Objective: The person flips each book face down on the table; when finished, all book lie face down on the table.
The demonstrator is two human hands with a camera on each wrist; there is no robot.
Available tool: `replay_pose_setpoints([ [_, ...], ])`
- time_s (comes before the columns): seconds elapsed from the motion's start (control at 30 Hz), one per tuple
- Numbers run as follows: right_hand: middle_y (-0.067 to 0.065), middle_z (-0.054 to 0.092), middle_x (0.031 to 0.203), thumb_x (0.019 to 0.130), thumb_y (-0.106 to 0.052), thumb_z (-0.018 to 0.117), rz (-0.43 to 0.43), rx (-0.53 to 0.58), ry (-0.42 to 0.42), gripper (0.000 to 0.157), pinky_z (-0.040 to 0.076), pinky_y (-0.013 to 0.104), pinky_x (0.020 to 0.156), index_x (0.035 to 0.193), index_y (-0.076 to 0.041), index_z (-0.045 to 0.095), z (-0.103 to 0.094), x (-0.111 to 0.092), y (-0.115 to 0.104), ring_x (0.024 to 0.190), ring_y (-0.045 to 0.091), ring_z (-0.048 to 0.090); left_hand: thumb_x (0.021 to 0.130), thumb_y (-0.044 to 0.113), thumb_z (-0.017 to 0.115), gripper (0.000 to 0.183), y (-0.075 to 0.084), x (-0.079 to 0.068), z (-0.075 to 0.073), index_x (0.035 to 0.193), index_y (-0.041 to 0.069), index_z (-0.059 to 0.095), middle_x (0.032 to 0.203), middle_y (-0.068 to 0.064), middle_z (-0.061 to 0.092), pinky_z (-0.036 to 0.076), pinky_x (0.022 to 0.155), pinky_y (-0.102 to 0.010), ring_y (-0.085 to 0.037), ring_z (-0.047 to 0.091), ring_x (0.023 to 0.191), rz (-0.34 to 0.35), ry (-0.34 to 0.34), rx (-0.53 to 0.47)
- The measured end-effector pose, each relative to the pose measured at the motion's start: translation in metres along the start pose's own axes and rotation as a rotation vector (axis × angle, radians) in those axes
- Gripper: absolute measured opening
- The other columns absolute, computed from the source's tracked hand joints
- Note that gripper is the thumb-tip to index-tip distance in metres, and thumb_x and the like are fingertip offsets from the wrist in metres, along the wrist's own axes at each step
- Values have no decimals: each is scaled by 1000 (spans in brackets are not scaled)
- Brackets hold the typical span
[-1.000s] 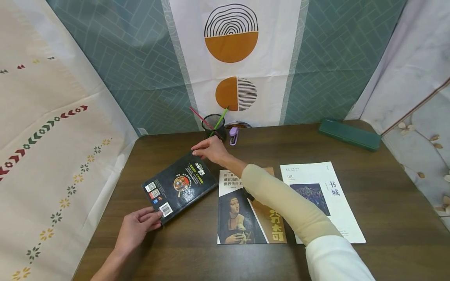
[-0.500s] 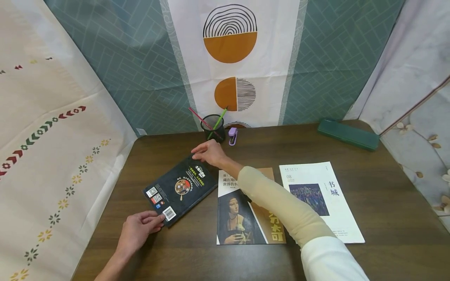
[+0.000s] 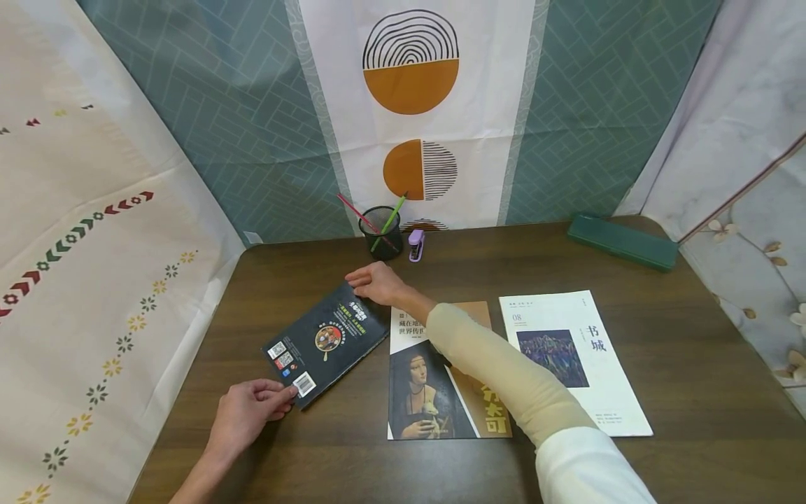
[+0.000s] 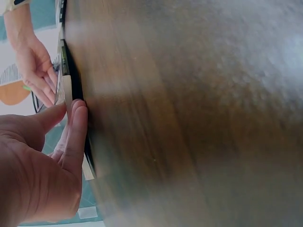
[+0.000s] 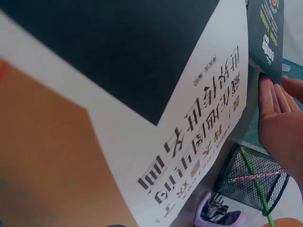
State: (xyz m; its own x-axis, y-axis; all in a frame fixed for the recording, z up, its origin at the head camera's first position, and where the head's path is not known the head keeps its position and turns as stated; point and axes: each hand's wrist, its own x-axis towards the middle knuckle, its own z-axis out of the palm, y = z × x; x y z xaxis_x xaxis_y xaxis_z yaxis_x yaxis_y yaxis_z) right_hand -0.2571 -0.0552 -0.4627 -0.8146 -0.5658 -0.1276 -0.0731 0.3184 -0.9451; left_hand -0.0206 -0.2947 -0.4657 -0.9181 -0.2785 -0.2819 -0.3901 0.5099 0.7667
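A black book (image 3: 327, 339) with barcodes and a round food picture on its cover lies at a slant on the left of the table. My left hand (image 3: 252, 409) pinches its lower left corner, thumb on top and fingers beneath. At the opposite, far corner my right hand (image 3: 380, 282) holds the book between thumb and fingers. From the left wrist view the book shows edge-on between the left thumb and fingertips (image 4: 78, 111). In the right wrist view, the right fingers (image 5: 272, 97) go behind the cover. A book with a portrait (image 3: 418, 392) lies under the right forearm.
A white magazine (image 3: 604, 371) lies further right. At the back stand a black mesh pen cup (image 3: 385, 241) with two pencils and a purple stapler (image 3: 416, 245). A green case (image 3: 623, 242) sits at the back right corner. Cloths hang around the table.
The black book has shifted slightly right and toward the near edge, both hands still on it. My right hand has come a little nearer. The other things stay put.
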Motion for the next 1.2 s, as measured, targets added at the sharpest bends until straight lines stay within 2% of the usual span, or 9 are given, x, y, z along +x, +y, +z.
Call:
replay_pose_setpoints([
  [0.23, 16, 59, 152, 106, 2, 58, 5, -17, -87, 46, 48, 35, 112, 152, 1, 56, 1, -3, 5, 143, 27, 54, 92, 22, 86, 26, 1, 0, 0, 97, -2, 78, 80, -7, 79, 62, 64, -28, -20, 77, 71, 15, 2, 50],
  [0.37, 15, 54, 157, 106, 4, 56, 8, 4, -118, 48, 45, 33, 115, 154, 1, 52, 3, -2, 9, 146, 26, 50, 91, 24, 87, 26, 2, 1, -1, 95, -1, 79, 79, -7, 78, 62, 62, -28, -20, 77, 70, 22, -3, 64],
  [0.57, 16, 46, 162, 104, 7, 57, 4, 36, -156, 55, 43, 32, 116, 158, 4, 44, 2, -2, 8, 149, 27, 46, 92, 23, 86, 24, 3, 3, -3, 91, 0, 79, 78, -7, 78, 62, 61, -28, -19, 77, 69, 30, -18, 93],
  [0.73, 16, 42, 165, 105, 3, 62, 3, 43, -172, 60, 43, 33, 116, 161, 2, 40, -2, -4, 6, 151, 28, 43, 93, 24, 85, 24, 3, 5, -5, 90, 1, 79, 78, -5, 78, 61, 61, -28, -18, 76, 69, 48, -36, 129],
  [1.0, 20, 36, 167, 100, -1, 72, -44, 33, -189, 73, 37, 32, 120, 161, 7, 34, -14, -8, 9, 153, 31, 38, 93, 25, 85, 20, 7, 15, -19, 90, 6, 79, 75, 0, 77, 58, 58, -28, -15, 74, 66, 124, -33, 265],
  [1.2, 22, 37, 167, 97, -2, 77, -86, 13, -202, 79, 35, 34, 122, 161, 8, 33, -20, -15, 11, 154, 31, 37, 93, 28, 85, 23, 12, 31, -34, 98, 7, 77, 75, 3, 76, 50, 56, -28, -14, 71, 67, 224, -5, 367],
])
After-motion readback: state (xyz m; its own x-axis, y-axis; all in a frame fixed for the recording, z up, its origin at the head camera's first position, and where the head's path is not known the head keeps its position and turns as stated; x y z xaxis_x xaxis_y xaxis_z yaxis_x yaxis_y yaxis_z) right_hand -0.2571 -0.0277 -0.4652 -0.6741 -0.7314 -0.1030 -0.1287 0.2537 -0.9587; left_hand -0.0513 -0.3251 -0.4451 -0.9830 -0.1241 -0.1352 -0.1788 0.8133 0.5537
